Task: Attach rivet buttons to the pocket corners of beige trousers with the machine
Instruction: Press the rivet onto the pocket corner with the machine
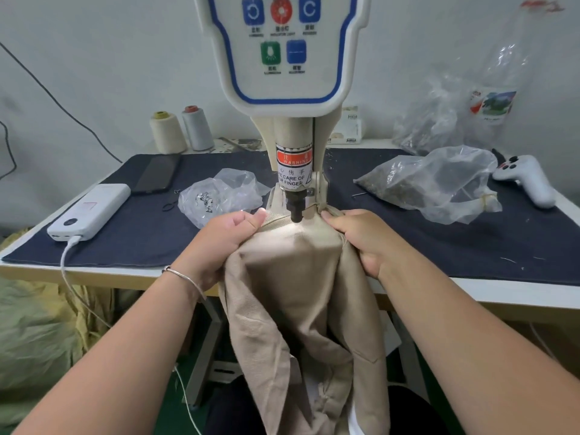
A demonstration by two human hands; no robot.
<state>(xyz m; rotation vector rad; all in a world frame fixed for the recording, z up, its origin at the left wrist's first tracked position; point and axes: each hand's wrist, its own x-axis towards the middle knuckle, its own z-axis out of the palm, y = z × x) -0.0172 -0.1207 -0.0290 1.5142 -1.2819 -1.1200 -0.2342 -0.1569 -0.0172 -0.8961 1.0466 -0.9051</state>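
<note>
A white power bank (89, 211) with its white cable (67, 271) lies at nine o'clock on the dark blue mat (150, 243), a black phone (156, 174) just behind it. Two thread cones (180, 128) stand at ten o'clock. A white controller (527, 178) lies at three o'clock, beside a crumpled plastic bag (439, 180).

Garment workshop: rivet machine (284, 89), thread cones (180, 128)

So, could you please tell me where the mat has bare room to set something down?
Bare mat lies in front of the power bank, and right of the right hand below the large plastic bag. Around the machine head it is crowded.
</note>
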